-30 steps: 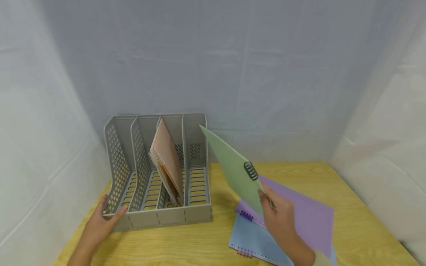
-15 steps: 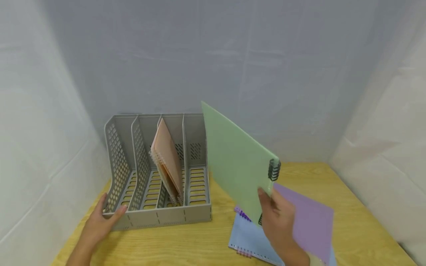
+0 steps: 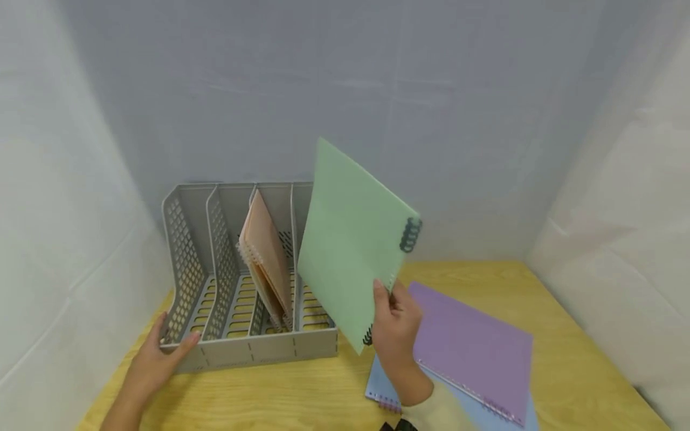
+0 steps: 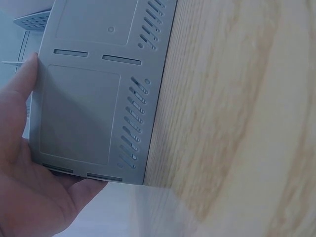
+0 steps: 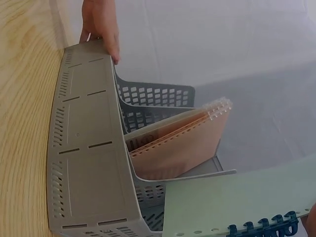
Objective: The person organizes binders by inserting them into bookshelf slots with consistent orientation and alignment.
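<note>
Right hand (image 3: 398,329) here, and I've got it pinching the green notebook (image 3: 353,233) by its ringed edge, thumb across the near face, while the whole thing hangs tilted in the air over the right end of the grey file organizer (image 3: 269,347). Left hand (image 3: 156,362), over at the far end, grips the front left corner, thumb up over the rim. Now, here's what worries me. One pinch on one edge is thin support for a cover that broad; any loosening, I reckon, and the far side swings or twists. Look at the lower corner, beside the organizer's front right corner: whether they touch I can't tell from either angle, but those dark binding rings (image 3: 411,234) could snag on a wall. The cover also hides much of the rightmost compartment from the head camera, so a misjudged height would be easy. Next door, the pink notebook (image 3: 266,251) leans in the third compartment, and a bump from the right could knock it askew. My hold sits only at the left, so a shove on this end might pivot the organizer across the table (image 3: 259,395). And mind that sleeve (image 3: 442,413): dragged low, it could push the blue notebook (image 3: 381,382) and the purple notebook (image 3: 474,347) lying partly over it.
</note>
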`<state>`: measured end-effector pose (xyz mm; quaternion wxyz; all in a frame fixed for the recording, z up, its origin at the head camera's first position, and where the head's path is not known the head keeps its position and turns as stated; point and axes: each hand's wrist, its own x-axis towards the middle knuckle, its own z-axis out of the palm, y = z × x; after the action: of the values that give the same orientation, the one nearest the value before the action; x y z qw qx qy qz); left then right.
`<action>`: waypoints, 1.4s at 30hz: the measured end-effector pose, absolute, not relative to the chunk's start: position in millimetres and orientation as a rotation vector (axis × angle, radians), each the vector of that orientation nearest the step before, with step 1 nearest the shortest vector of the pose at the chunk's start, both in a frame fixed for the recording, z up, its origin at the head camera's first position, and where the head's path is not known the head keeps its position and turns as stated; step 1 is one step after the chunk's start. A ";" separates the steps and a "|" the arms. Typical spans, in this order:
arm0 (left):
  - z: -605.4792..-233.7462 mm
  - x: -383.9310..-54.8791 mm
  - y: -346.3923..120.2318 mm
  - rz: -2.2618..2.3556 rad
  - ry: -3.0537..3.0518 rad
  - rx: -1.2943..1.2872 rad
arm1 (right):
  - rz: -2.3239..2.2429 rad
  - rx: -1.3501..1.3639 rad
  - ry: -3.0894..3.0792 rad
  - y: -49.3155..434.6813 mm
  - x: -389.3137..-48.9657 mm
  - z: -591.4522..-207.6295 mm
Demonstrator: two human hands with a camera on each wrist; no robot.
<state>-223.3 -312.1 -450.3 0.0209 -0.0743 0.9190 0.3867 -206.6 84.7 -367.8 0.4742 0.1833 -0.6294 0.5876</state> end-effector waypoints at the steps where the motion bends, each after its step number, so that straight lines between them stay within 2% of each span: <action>1: -450.1 -223.3 -311.7 1.197 2.849 -0.231 | 1.450 0.439 -1.543 82.5 -208.6 -368.2; 19: -449.2 -221.7 -310.8 1.197 2.860 -0.228 | 1.577 0.219 -1.558 39.0 -245.3 -356.5; 30: -448.2 -221.2 -309.1 1.205 2.865 -0.222 | 1.698 0.159 -1.586 13.4 -232.4 -322.1; 42: -447.5 -222.1 -309.2 1.190 2.862 -0.230 | 1.767 0.090 -1.551 -3.2 -275.9 -352.8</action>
<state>-222.1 -309.2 -447.5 0.0166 -0.0738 0.9207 0.3828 -275.9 -3.2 -352.8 0.3842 0.0355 -0.6087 0.6933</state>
